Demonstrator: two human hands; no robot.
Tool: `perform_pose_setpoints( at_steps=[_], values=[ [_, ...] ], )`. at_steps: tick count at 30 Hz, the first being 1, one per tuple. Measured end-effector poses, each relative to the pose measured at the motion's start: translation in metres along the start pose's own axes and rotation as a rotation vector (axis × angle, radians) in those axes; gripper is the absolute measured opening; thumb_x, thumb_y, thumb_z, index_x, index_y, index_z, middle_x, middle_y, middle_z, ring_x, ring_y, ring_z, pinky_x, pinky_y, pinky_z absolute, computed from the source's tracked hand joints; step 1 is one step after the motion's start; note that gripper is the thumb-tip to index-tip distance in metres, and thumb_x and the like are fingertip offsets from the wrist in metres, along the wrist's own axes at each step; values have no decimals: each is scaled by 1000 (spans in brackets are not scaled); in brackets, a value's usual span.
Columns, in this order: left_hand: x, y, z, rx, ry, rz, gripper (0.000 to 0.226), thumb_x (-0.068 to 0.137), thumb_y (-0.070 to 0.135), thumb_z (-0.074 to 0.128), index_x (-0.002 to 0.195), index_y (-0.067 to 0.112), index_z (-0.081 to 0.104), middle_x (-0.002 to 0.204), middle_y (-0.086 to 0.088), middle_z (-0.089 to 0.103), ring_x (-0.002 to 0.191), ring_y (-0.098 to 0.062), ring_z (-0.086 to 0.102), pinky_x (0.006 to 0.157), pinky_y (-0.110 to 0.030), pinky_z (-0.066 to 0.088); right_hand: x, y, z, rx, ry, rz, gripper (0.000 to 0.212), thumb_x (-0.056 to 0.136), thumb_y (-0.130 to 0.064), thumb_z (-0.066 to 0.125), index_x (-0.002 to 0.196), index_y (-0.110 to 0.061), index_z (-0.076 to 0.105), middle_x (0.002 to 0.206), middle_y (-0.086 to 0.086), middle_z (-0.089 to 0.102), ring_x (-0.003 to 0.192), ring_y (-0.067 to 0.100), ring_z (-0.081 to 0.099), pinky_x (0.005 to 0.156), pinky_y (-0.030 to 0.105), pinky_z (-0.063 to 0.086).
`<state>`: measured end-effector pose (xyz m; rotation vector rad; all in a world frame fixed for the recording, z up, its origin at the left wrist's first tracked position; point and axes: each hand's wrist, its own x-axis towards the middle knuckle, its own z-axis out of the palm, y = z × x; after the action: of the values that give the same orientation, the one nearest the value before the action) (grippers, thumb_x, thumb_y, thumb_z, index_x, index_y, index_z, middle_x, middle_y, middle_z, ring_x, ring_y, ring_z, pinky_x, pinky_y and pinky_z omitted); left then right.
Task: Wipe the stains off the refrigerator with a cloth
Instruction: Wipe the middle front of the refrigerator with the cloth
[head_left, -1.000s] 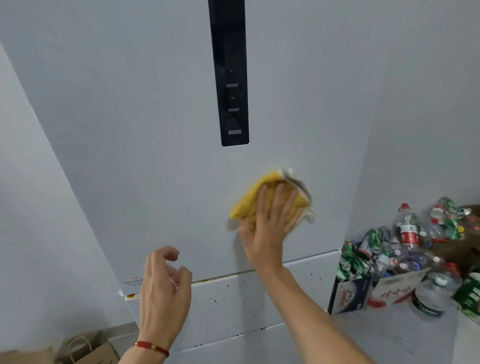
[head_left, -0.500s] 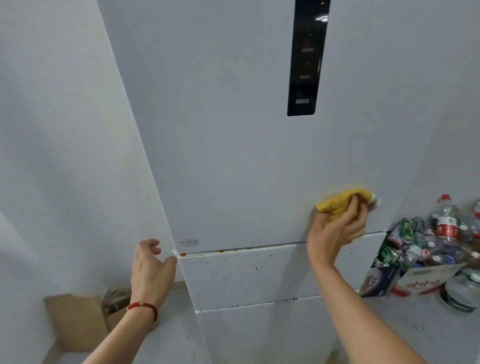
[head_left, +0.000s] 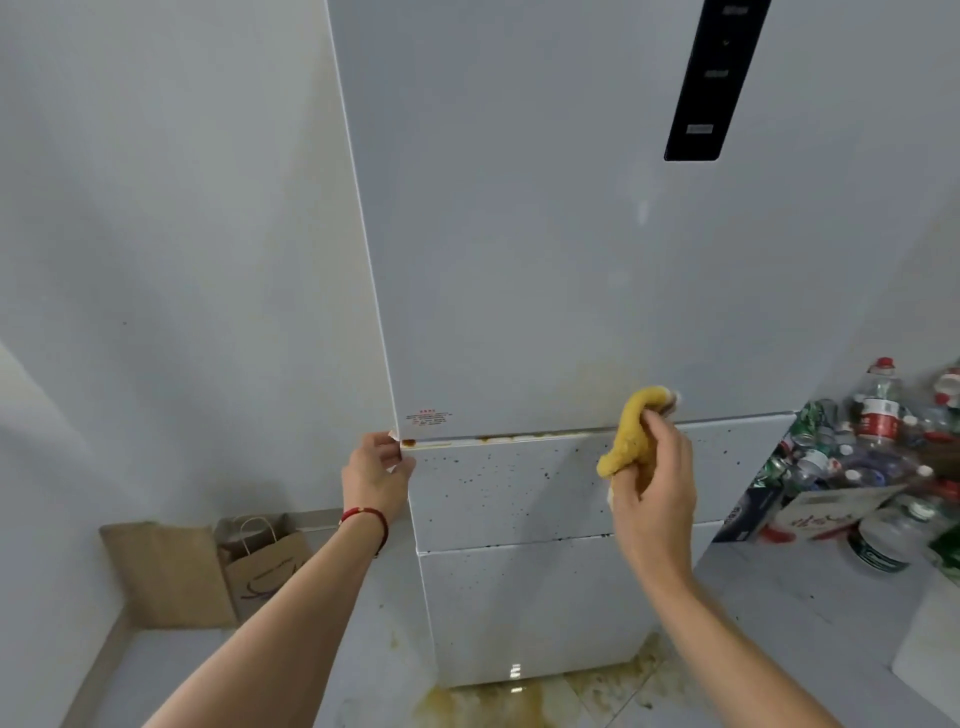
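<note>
A tall white refrigerator (head_left: 545, 260) fills the middle, with a black control panel (head_left: 711, 78) on its upper door. Dark specks dot the middle drawer front (head_left: 509, 488), and brown stains (head_left: 493, 439) line the gap under the upper door. My right hand (head_left: 652, 483) grips a bunched yellow cloth (head_left: 631, 431) at that gap, right of centre. My left hand (head_left: 376, 473) holds the lower left corner of the upper door, fingers curled round its edge.
Brown paper bags (head_left: 218, 566) lean against the wall at lower left. A heap of plastic bottles and cans in boxes (head_left: 857, 457) stands to the right. Yellow-brown spill marks (head_left: 519, 696) spread on the floor below the refrigerator.
My right hand bunched the cloth and slid it down from the door face to the gap above the drawer. My left hand reached forward and took hold of the door's lower left corner. The view shifted left.
</note>
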<state>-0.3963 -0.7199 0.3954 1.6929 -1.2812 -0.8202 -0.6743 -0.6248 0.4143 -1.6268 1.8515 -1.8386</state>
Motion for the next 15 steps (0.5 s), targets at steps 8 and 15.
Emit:
perform_pose_setpoints(
  at_steps=[8,15],
  values=[
    [-58,-15,-22,-73,-39,46,39,83,12,81,110,18,54,85,12,76,86,0,71,71,-13,47,-46,-56,83,-330,-426,-666,53,87,-2,50,132,-24,67,139,-2,62,123,28,58,87,41,48],
    [-84,-15,-30,-29,-35,66,49,82,3,79,116,21,49,80,8,76,83,-1,70,66,-11,45,-57,-61,104,-549,-679,-733,57,81,-5,52,134,-28,57,135,-10,60,121,25,56,88,43,45]
  ],
)
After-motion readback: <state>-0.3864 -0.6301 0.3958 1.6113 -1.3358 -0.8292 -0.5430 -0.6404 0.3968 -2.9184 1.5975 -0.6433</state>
